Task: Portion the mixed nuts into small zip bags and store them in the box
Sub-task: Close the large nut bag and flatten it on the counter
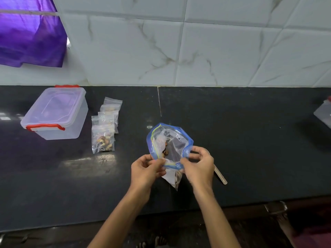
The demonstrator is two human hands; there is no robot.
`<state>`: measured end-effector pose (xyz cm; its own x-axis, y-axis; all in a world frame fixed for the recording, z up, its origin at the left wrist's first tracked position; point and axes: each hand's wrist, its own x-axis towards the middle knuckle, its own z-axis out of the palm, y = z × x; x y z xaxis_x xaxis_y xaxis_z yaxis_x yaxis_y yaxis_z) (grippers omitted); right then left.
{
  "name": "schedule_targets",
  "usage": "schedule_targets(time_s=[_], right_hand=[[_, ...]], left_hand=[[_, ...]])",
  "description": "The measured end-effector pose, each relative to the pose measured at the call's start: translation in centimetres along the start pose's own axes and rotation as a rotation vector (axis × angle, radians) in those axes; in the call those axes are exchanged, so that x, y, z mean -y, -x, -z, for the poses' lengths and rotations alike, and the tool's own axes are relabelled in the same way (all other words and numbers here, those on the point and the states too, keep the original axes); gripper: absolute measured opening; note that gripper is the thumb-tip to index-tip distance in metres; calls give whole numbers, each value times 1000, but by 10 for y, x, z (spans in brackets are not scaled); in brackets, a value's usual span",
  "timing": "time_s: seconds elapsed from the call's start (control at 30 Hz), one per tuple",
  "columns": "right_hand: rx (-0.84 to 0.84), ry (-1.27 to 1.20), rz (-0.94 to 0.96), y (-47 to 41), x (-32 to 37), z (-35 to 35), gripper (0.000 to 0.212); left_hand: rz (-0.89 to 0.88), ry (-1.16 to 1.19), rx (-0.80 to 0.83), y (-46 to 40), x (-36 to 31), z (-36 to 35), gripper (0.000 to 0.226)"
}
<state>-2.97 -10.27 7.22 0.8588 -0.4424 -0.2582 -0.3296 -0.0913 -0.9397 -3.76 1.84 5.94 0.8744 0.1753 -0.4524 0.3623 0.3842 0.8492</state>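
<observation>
Pinching the blue-rimmed zip bag (pixel 170 145) between left hand (pixel 146 170) and right hand (pixel 198 167).

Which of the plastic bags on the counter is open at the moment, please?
The large blue-rimmed zip bag, held at its mouth by the left hand and right hand. The small zip bags lie flat beside the box.

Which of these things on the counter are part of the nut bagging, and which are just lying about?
Part of the job:
big zip bag, held by left hand and right hand
small filled bags
lidded box
scoop handle

Lying about:
purple cloth
second container
</observation>
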Motion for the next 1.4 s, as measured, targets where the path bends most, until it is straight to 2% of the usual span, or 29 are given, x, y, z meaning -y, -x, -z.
schedule_targets(time_s=[0.07, 0.13, 0.2, 0.3, 0.4, 0.47, 0.5, 0.57, 0.67, 0.73, 0.8, 0.83, 0.93, 1.0, 1.1, 1.17, 1.27, 1.4], right_hand=[[-56, 64, 138, 11, 4, -5, 33], [-13, 28, 131, 16, 6, -7, 32], [130, -137, -68, 14, 7, -4, 33], [370, -406, -358, 9, 7, 7, 39], [463, -615, -448, 7, 4, 16, 29], [446, -641, -462, 5, 4, 17, 26], [413, -575, -434, 5, 5, 17, 25], [302, -236, -281, 8, 7, 13, 24], [114, 333, 118, 18, 12, 5, 25], [65, 518, 294, 26, 15, -1, 26], [54, 521, 333, 27, 16, 0, 28], [63, 454, 281, 25, 17, 3, 29], [230, 99, -80, 19, 23, 15, 32], [325, 10, -253, 17, 20, 19, 34], [352, -32, -327, 16, 13, 18, 24], [321, -58, -310, 15, 12, 16, 16], [193, -3, -188, 11, 12, 16, 16], [14, 466, 219, 18, 16, 7, 24]], left_hand=[[-66, -56, -105, 4, 0, -9, 15], [-74, -93, -111, 6, -3, -12, 15], [-13, -105, -32, 5, -9, -7, 15], [73, -18, 201, 4, -13, 3, 10], [71, 54, 271, 6, -12, 5, 17], [53, 54, 251, 9, -12, 2, 12], [31, 11, 210, 10, -11, -2, 9], [-73, -173, 60, 13, -8, -11, 15], [-292, -432, -139, 19, -2, -24, 28], [-361, -505, -196, 21, -1, -28, 27], [-293, -481, -169, 20, -4, -25, 21], [-209, -444, -122, 18, -8, -22, 18], [14, -418, 31, 12, -17, -13, 26], [6, -398, 45, 11, -20, -10, 27], [-112, -433, -29, 13, -16, -13, 31], [-217, -541, -71, 15, -11, -16, 33], [-309, -633, -79, 17, -8, -18, 36], [-326, -684, -80, 17, -9, -22, 32]])
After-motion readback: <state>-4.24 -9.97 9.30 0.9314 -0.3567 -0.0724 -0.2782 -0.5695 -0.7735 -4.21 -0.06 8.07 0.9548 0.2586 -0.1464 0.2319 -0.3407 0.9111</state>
